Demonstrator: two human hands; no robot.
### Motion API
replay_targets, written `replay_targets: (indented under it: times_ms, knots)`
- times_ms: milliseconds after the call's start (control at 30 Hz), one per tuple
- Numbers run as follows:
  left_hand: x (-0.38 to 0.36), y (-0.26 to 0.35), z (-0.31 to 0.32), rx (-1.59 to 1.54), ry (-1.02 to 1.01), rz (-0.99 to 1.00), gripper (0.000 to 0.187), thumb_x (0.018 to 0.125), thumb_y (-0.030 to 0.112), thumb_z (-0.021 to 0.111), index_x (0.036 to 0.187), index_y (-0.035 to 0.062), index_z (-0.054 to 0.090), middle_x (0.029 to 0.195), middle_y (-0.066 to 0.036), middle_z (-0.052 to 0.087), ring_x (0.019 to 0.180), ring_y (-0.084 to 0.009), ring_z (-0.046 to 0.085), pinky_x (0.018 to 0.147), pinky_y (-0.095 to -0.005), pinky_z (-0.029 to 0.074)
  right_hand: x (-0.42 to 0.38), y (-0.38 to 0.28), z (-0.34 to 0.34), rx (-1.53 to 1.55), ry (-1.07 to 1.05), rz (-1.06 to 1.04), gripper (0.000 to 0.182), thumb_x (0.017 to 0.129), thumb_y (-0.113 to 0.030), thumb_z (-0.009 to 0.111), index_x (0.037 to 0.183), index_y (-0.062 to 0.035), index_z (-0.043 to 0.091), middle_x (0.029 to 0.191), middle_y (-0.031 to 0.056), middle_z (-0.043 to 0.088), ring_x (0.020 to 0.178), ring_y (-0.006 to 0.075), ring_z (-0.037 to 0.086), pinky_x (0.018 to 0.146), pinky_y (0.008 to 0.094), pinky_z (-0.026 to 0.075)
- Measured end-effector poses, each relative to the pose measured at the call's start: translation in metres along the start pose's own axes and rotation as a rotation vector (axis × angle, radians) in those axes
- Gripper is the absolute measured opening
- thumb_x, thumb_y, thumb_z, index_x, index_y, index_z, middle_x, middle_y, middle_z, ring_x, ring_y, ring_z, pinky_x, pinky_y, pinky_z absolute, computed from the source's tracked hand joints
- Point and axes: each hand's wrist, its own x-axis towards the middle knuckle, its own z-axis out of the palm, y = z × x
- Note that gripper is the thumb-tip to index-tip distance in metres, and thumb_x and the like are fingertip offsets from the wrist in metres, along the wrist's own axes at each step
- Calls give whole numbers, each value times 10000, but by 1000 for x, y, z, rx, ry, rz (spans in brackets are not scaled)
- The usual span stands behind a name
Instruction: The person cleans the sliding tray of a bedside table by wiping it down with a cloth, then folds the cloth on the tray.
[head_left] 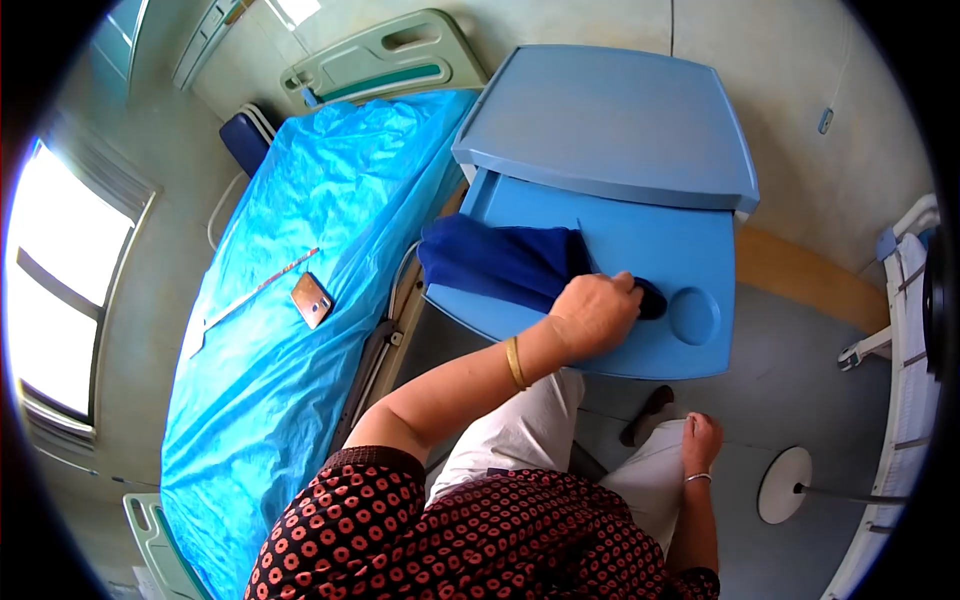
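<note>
1. The sheet-covered bed (pixel 260 420) runs along the left side; a phone (pixel 312 300) and a thin strip (pixel 262 288) lie apart on its shiny blue plastic.
2. The bedside table (pixel 610 125) stands beside the bed, with its broad blue top above a lower tray.
3. The tray (pixel 660 245) juts out toward the person. As a container it is shallow: it bears a blue cloth and a dark object, and has a round recess (pixel 692 316) near one corner.
4. The blue cloth (pixel 500 260) lies crumpled across the bed side of the tray, partly overhanging its edge. It may be a pouch; I cannot tell, nor whether anything is inside.
5. The left hand (pixel 597 312) reaches over the tray, its fingers curled and seemingly pinching the near end of the dark object.
6. The right hand (pixel 702 442) is low by the person's trousers, fingers bent; I cannot tell whether it grips the fabric.
7. The dark object (pixel 653 299), rounded and partly hidden by the fingers, is on the tray between cloth and recess. The step in hand looks like handling it there; the next move calls for a secure pinch, clear of the cloth.
</note>
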Motion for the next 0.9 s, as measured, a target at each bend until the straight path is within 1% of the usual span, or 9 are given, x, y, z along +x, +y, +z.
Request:
replay_targets:
  times_ms: [67,100,167,300,367,400,533,600,900]
  knots:
    - [2,9,3,-37,22,-18,128,802,193,578,820,68,598,768,-110,568,682,-282,623,601,-370,512,0,12,9,434,-31,311,192,857,-200,571,903,-42,669,897,96,664,868,236,614,806,314,451]
    - [4,15,6,-68,48,15,123,796,188,577,820,70,601,779,-108,570,689,-275,623,604,-368,512,1,17,8,412,-33,300,192,857,-200,571,903,-42,669,897,96,664,868,236,614,806,314,451]
    - [10,33,15,-128,87,79,115,784,180,573,820,75,605,805,-103,572,705,-260,622,612,-359,513,7,25,-1,907,209,519,240,913,-222,535,991,-24,647,951,88,660,924,192,609,830,296,449]
    - [22,68,22,-233,16,121,193,780,224,605,885,63,616,870,-101,569,795,-248,604,668,-338,504,31,-22,-94,980,391,498,273,934,-233,521,1063,-12,617,974,80,645,948,187,592,846,327,455]
    - [21,71,15,-289,3,93,237,780,252,623,923,63,623,889,-102,567,831,-254,592,692,-345,498,43,-62,-137,891,471,353,262,937,-190,501,1088,1,600,1021,87,629,963,184,582,862,329,451]
    - [15,67,11,-325,118,122,276,771,272,643,960,71,625,906,-101,562,863,-262,571,721,-353,484,48,-74,-146,878,474,346,262,937,-190,501,1088,1,600,1021,87,629,963,184,582,862,329,451]
    - [-21,34,-14,-336,299,105,378,691,244,714,1024,88,629,965,-89,566,891,-262,532,773,-367,439,62,-124,-171,417,298,-345,263,859,-147,541,1048,24,602,1113,153,577,999,285,557,889,376,426]
    - [-40,14,-20,-277,332,38,354,665,216,725,983,85,640,1001,-75,576,908,-258,536,783,-373,438,69,-149,-173,245,256,-524,332,745,-146,643,1037,8,609,1090,181,565,1008,349,526,895,426,419]
    - [-88,-24,-29,-104,319,-108,487,616,103,753,1068,37,583,1091,-132,513,1016,-309,509,911,-386,431,78,-142,-162,233,236,-565,105,751,11,609,852,-1,583,921,127,624,872,293,590,780,366,474]
